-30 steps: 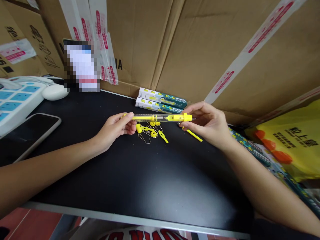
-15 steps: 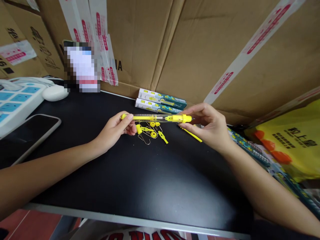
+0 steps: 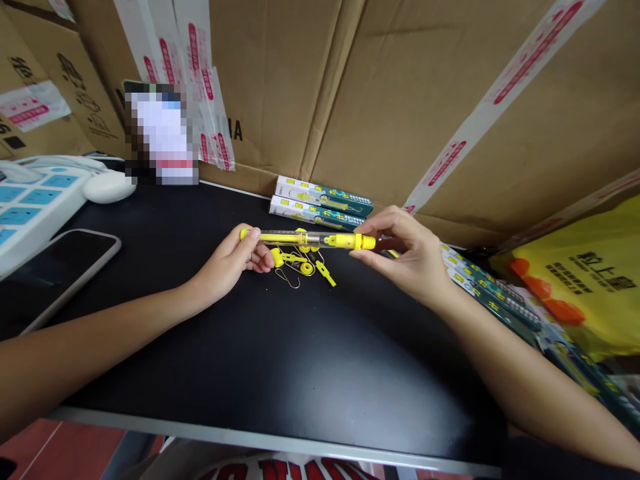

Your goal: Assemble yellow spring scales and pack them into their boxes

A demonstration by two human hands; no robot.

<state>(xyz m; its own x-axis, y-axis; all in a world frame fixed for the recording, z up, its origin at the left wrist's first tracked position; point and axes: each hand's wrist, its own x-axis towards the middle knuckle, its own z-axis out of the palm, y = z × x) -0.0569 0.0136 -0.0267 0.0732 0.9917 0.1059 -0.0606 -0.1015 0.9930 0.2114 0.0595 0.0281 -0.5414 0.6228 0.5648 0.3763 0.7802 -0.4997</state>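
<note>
At mid-frame, the left hand (image 3: 226, 268) and right hand (image 3: 414, 259) are gripping a clear-tube spring scale (image 3: 314, 239) by opposite ends, presumably steadying it horizontally.

Both hands (image 3: 223, 267) gripping clear/yel. tube (image 3: 314, 239), yel. pcs (image 3: 326, 273) below, blk. table (image 3: 280, 373)

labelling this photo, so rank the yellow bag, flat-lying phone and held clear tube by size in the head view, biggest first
By visible area:
Yellow bag
Flat-lying phone
Clear tube
The frame crops the first two.
</note>
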